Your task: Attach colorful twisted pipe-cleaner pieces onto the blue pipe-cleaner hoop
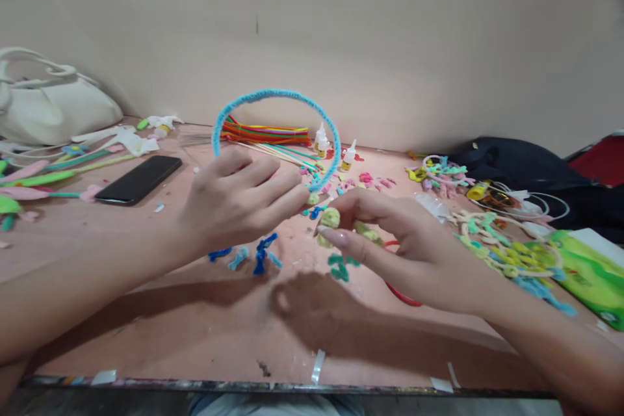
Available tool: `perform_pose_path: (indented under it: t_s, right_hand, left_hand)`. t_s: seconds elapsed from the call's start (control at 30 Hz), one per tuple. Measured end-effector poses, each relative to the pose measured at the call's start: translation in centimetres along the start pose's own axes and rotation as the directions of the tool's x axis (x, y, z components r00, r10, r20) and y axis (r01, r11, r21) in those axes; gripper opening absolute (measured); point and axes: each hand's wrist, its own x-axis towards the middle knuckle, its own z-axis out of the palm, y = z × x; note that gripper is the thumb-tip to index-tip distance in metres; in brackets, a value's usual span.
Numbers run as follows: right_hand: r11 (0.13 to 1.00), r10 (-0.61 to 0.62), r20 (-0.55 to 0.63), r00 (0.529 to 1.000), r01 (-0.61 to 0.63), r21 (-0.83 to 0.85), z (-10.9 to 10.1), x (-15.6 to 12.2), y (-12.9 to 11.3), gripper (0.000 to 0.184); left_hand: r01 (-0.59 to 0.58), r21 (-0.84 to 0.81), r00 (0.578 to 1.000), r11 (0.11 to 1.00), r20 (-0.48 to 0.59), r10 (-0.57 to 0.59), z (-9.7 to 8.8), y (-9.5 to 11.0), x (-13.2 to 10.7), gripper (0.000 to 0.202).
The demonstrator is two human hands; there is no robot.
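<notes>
My left hand (pixel 244 198) is closed around a light blue fuzzy headband (pixel 275 93), which arches up behind the knuckles. My right hand (pixel 414 244) pinches a small pale yellow fuzzy flower piece (pixel 331 218) between thumb and forefinger, close to the headband's right end. More pale yellow fuzz (pixel 368 232) shows under the right fingers. Below the hands lie dark blue pipe cleaner pieces (pixel 262 257) and green ones (pixel 340 266). A red band (pixel 404 296) is partly hidden beneath my right hand.
A bundle of pipe cleaners (pixel 268 135) and glue bottles (pixel 348 156) stand at the back. A black phone (pixel 139 181) and white handbag (pixel 53 104) are on the left. Decorated bands (pixel 517 253) and a green packet (pixel 585 273) lie on the right.
</notes>
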Motion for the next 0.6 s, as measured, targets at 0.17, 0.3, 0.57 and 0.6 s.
perform_pose_path:
  t_s: [0.17,0.3,0.57,0.6]
  right_hand:
    - [1.000,0.015,0.019,1.000,-0.015,0.010,0.7,0.2,0.5,0.014]
    - [0.999,0.033,0.044,0.998,-0.035,0.033,0.9,0.5,1.2,0.017]
    - [0.994,0.106,0.092,0.990,-0.106,0.001,0.2,1.7,2.4,0.037]
    - [0.995,0.100,0.091,0.991,-0.100,0.001,0.0,1.9,2.7,0.040]
  left_hand:
    - [0.057,-0.092,0.998,0.994,0.018,-0.055,0.4,-0.3,-0.3,0.034]
    - [0.129,-0.104,0.992,0.986,0.031,-0.126,0.5,-0.4,-0.6,0.038]
    - [0.203,-0.178,0.978,0.963,0.084,-0.191,0.4,-1.1,-0.6,0.028]
    - [0.233,-0.204,0.971,0.951,0.105,-0.216,0.3,-1.2,-0.5,0.026]
